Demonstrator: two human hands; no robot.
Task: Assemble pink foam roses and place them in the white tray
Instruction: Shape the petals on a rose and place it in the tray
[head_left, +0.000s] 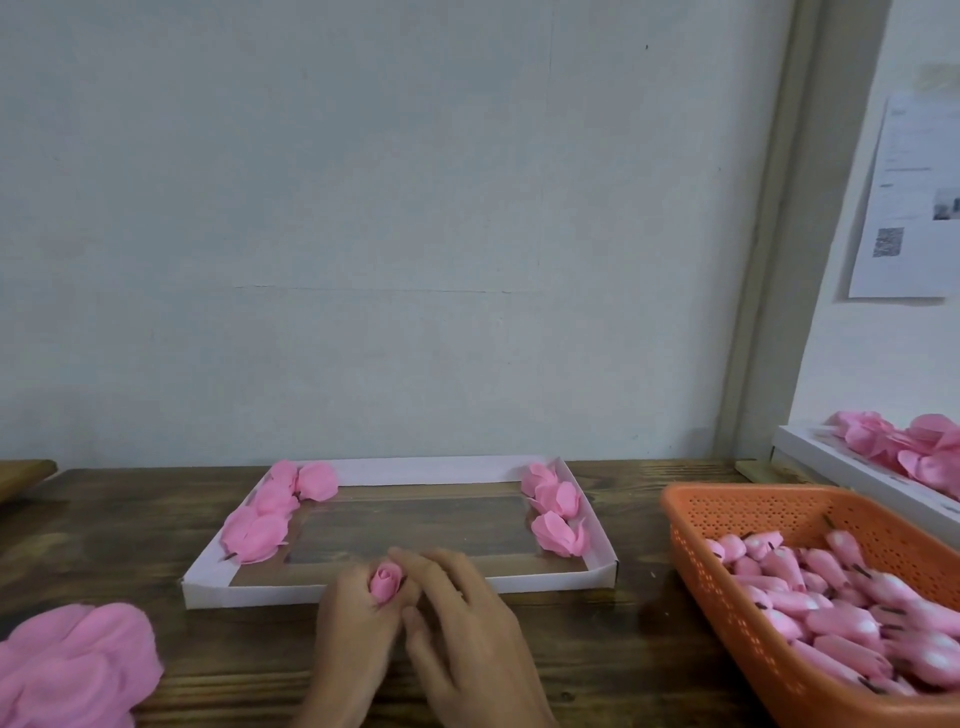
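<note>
Fingers (349, 582) of the left hand (353, 629) are curled round a pink bud (385, 581), gripping it upright so its spiralled tip shows above the knuckles. From 3 o'clock the right hand (467, 634) comes in against it, fingertips (415, 564) lying beside the bud. That hand is blurred, and I cannot tell whether it pinches anything or only touches.

Both hands sit over the table (597, 649), at the tray's 6 o'clock, just outside the front wall of the tray (545, 582), so the bud is not in it.

Inside the tray, finished roses (267, 514) lie in a row along the 9 o'clock side, and a few more (556, 512) lie along the 3 o'clock side. The middle shows dark wood.

At 3 o'clock from the hands stands an orange basket (717, 587) heaped with bare buds (852, 618) on dark stems. At 8 o'clock lies a pile of loose petals (72, 670). Far off at 2 o'clock, a second tray (831, 457) holds more petals (904, 447).
</note>
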